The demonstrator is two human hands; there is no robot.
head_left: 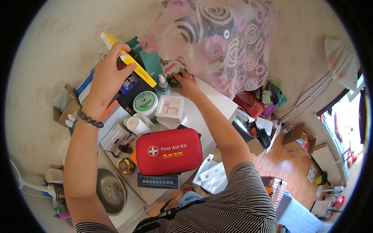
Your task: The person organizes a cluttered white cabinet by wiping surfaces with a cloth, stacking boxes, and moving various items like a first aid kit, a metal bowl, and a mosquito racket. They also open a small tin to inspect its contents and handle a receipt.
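My left hand (110,73) is raised over the back left of the white tabletop, gripping a slim yellow box (142,73) between thumb and fingers. Its wrist wears a dark bead bracelet (91,120). Farther right, my right hand (188,87) reaches to a white, red and dark packet (170,66) by the wall. Its fingers are spread against the packet's dark lower part. Between the hands stand a green box or bag (149,60) and a small clear spray bottle (163,83). A round tub with a green lid (145,101) is just nearer.
A red first aid case (169,151) lies at the table's front, by a dark blue box (157,180). A white square container (170,108) holds a red cord. A metal bowl (110,190) is at left. A flowered plastic sheet (233,42) hangs behind.
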